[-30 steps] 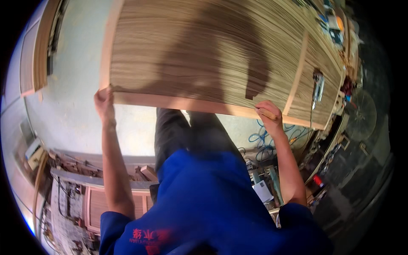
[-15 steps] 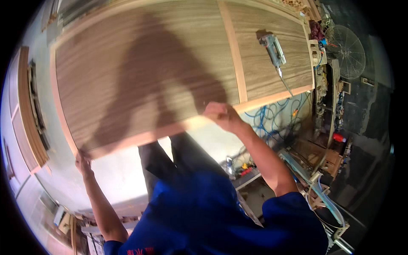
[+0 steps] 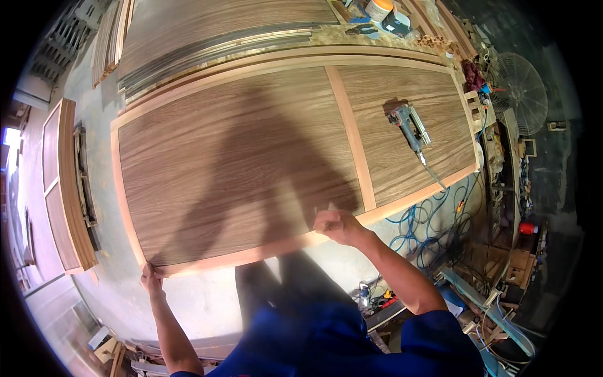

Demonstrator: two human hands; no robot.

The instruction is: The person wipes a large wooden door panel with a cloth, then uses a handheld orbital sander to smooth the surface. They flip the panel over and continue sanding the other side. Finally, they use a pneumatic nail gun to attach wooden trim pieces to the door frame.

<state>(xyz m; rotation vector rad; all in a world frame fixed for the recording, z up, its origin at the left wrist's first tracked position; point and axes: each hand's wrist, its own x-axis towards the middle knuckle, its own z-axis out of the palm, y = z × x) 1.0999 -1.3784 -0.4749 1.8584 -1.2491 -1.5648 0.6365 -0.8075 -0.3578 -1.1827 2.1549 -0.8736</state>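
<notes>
A large framed wood panel (image 3: 232,163) lies flat before me, brown grained boards set within a pale wood border. My left hand (image 3: 152,279) is at its near left corner, fingers closed round the edge of the frame. Over the near strip, right of the middle, my right hand (image 3: 340,226) is closed; whatever it may hold is hidden. A pneumatic nail gun (image 3: 408,127) rests on the panel's smaller right section, its hose running to the near edge.
Blue air hoses (image 3: 411,229) coil beyond the near right edge. Behind the panel are thin strips (image 3: 220,51) and an orange-lidded tub (image 3: 379,9). A stack of framed panels (image 3: 74,188) stands left. At far right is a round fan (image 3: 518,91).
The view has tilted up, so the panel and both hands sit lower and the area behind shows. My left hand stays at the corner; my right hand remains closed near the edge.
</notes>
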